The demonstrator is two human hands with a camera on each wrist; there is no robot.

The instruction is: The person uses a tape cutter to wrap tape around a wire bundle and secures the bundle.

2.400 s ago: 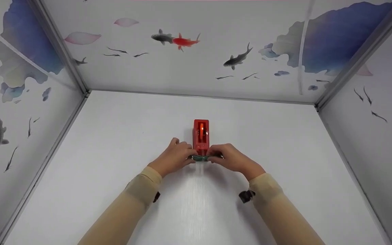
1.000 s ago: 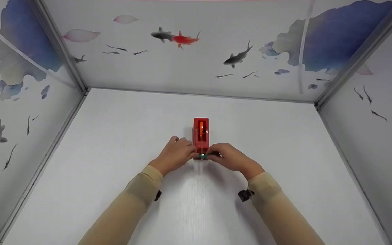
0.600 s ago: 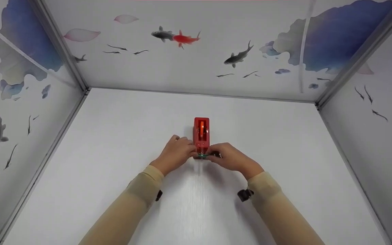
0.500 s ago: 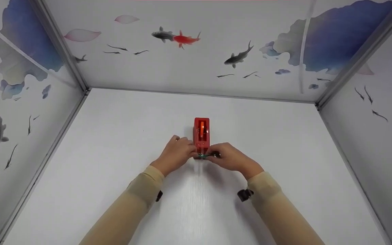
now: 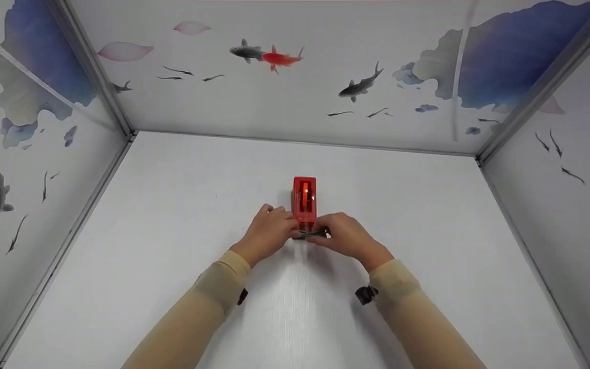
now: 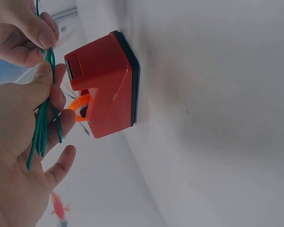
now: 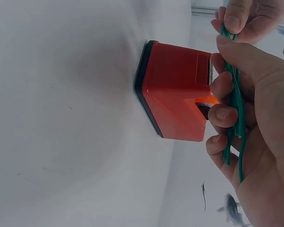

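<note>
Enclosed by a white back wall (image 5: 274,107) and similar side walls (image 5: 54,169), printed with fish, petals and blue leaf-like patches and edged in grey metal. Spread below with a smooth white worktop (image 5: 213,169), glossy with reflections and probably slick enough to allow skidding. Carries, near the middle, a red plastic tape dispenser (image 6: 106,90) with a dark base and an orange ring-shaped core (image 5: 305,195); could be shoved askew by a careless knuckle. Pinches between thumb and fingers of the left hand (image 5: 272,229), and likewise of the right hand (image 5: 343,234), a slim bundle of green plastic-coated wires (image 7: 236,101), stretched between both just in front of the dispenser, loose-ended in each palm. Might fan apart if pinched too lightly, or twist out of line if pulled unevenly. Could also snag a strand or graze a fingertip on the serrated cutter (image 6: 68,69), being so near; cannot make out any tape around the strands
</note>
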